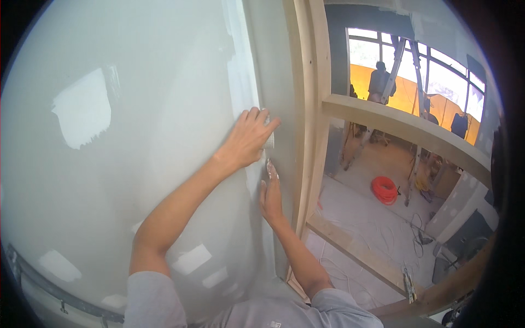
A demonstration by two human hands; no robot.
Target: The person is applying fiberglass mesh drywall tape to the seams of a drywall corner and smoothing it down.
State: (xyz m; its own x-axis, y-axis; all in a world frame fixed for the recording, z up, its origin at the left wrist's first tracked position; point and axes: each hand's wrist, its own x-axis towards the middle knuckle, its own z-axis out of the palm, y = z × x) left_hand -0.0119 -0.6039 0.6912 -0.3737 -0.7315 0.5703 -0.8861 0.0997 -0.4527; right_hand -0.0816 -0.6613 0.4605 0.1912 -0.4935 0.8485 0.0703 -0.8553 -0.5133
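Note:
My left hand [249, 139] is at the inside corner of a pale grey-green plasterboard wall [164, 98], its fingers bent around a small piece of white mesh [269, 141]. Most of that piece is hidden behind the hand. Just below, my right hand [272, 194] lies along the same corner with its fingers stretched upward and the thumb apart. White smears, like filler, cover its fingertips. A white filled band [239, 71] runs down the wall beside the corner.
Dried filler patches [85, 109] mark the wall on my left. Right of the corner stands a wooden stud frame [311, 109] with a crossbar [404, 123]. Beyond it are a stepladder [418, 82], a person [378, 82], an orange hose coil [385, 190] and cables on the floor.

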